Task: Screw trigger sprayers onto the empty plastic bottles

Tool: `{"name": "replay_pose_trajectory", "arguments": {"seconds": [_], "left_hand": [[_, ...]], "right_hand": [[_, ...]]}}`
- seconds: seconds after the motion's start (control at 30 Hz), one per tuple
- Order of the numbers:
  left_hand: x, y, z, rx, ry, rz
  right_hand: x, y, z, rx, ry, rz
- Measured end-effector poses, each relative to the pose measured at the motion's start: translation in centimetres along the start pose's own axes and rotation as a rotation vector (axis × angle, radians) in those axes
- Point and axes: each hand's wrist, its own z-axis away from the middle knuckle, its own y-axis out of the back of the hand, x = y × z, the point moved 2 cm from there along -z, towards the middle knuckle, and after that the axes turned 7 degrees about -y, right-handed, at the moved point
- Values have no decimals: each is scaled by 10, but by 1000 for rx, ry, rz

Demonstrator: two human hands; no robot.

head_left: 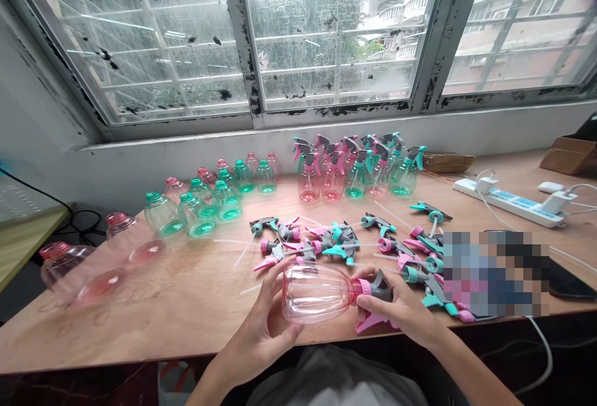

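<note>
A clear pink spray bottle lies sideways in the air above the table's front edge, between my two hands. My left hand is closed around its base end, thumb below and fingers behind. At the neck, my right hand grips the pink-and-grey spray head, which sits on the bottle's mouth; its pink trigger points down. Whether the collar is fully tightened I cannot tell. Just beyond the bottle lies a pile of loose pink and teal spray heads with thin clear tubes. More loose spray heads lie beside my right hand.
Open-topped green bottles and pink bottles stand at the left. Several bottles with spray heads stand together at the back by the wall. A white power strip with cables and a dark phone lie at right.
</note>
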Motion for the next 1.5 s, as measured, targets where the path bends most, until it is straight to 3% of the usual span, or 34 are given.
{"name": "replay_pose_trajectory", "arguments": {"seconds": [0.33, 0.57, 0.7, 1.0, 1.23, 1.5], "left_hand": [[0, -1, -1, -6, 33, 28], [-2, -1, 0, 61, 69, 43], [-2, -1, 0, 32, 67, 104], [-9, 4, 5, 27, 39, -99], [-8, 5, 5, -24, 81, -85], [-5, 2, 1, -16, 26, -2]], "right_hand": [[3, 2, -1, 23, 32, 64], [-1, 0, 0, -5, 18, 40], [-2, 0, 1, -10, 16, 26], [5, 2, -2, 0, 11, 37], [4, 1, -1, -23, 16, 30], [3, 1, 0, -18, 21, 19]]}}
